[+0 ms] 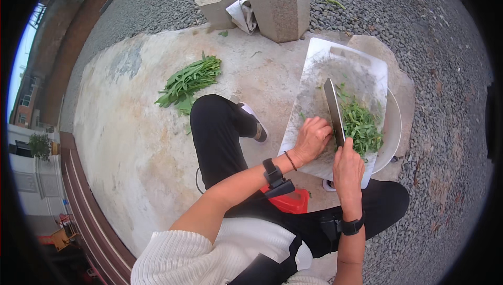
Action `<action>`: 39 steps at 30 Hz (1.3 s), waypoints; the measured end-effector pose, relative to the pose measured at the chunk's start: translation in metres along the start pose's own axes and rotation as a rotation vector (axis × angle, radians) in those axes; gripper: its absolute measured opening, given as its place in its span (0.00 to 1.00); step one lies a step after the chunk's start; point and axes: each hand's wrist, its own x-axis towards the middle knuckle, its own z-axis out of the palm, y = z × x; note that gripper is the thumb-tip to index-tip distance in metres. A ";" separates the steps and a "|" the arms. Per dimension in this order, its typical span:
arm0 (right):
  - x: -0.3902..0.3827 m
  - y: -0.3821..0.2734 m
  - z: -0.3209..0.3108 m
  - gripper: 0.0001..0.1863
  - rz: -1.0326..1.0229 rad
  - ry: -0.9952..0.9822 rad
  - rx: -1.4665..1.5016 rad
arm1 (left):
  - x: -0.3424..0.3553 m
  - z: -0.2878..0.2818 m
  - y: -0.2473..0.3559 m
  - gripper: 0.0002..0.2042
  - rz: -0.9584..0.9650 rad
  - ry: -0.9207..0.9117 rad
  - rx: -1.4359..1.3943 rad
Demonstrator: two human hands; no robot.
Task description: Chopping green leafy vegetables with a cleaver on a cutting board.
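Observation:
My right hand (pixel 349 172) grips a cleaver (pixel 334 111) by its handle, the blade standing on edge over a white cutting board (pixel 314 67). Just left of the blade, my left hand (pixel 313 138) rests on the board with its fingers curled in. Whatever those fingers press on is hidden. Chopped green leaves (pixel 362 132) lie heaped to the right of the blade, with loose bits and dark smears around them. Partly under the board's right side is a white basin (pixel 396 128).
A bunch of uncut leafy greens (pixel 194 81) lies on the concrete slab (pixel 126 143) to the left. At the far side stand two concrete blocks (pixel 277 10) with a whitish cloth-like piece (pixel 242 15) between them. Gravel (pixel 445 143) borders the slab. Something red (pixel 293 201) shows between my legs.

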 end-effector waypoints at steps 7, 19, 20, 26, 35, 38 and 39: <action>0.021 0.010 0.008 0.08 0.039 0.043 0.103 | -0.016 0.003 0.003 0.07 0.063 0.058 0.017; 0.008 0.012 -0.010 0.08 -0.008 0.059 0.222 | -0.004 -0.015 -0.008 0.09 -0.110 0.100 -0.084; 0.007 0.011 -0.012 0.08 0.033 0.074 0.209 | -0.003 -0.015 -0.008 0.09 -0.110 0.091 -0.080; -0.003 0.009 -0.013 0.07 -0.004 -0.071 0.128 | 0.000 -0.010 -0.007 0.06 -0.121 0.020 -0.130; 0.019 -0.006 0.021 0.07 -0.010 0.094 0.088 | -0.003 -0.020 0.004 0.07 0.052 -0.055 0.024; 0.023 0.008 0.011 0.09 0.011 0.101 0.290 | -0.007 -0.021 0.002 0.07 0.115 -0.049 0.078; 0.022 0.013 0.006 0.09 0.022 0.113 0.303 | -0.007 -0.019 -0.002 0.07 0.131 -0.062 0.083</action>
